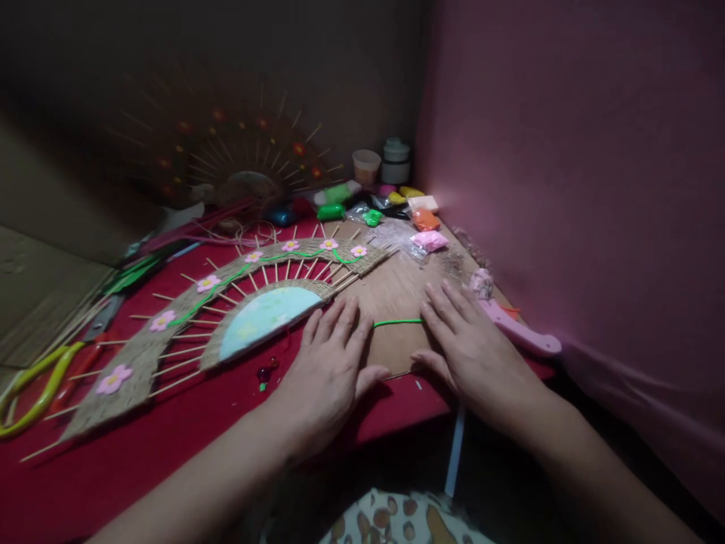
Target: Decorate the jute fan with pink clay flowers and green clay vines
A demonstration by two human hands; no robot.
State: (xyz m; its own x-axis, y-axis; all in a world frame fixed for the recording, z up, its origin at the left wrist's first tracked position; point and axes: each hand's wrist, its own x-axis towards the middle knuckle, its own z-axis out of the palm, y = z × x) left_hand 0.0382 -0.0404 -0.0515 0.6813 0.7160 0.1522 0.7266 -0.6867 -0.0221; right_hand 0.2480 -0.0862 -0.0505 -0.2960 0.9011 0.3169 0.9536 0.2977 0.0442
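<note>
On a brown board lies a thin green clay strand, stretched between my two hands. My left hand rests flat over its left end, fingers extended. Over the right end is my right hand, palm down with the fingers stretched out. Left of my hands is a fan-shaped craft of sticks and wound twine, with a pale blue half-round centre. Pink clay flowers and a green clay vine decorate its outer band. The strand's ends are hidden under my fingers.
Packets of coloured clay lie at the back of the board, near a cup and a jar. Yellow-handled scissors lie at the far left. A pink-handled tool lies by the right wall. Another fan leans behind.
</note>
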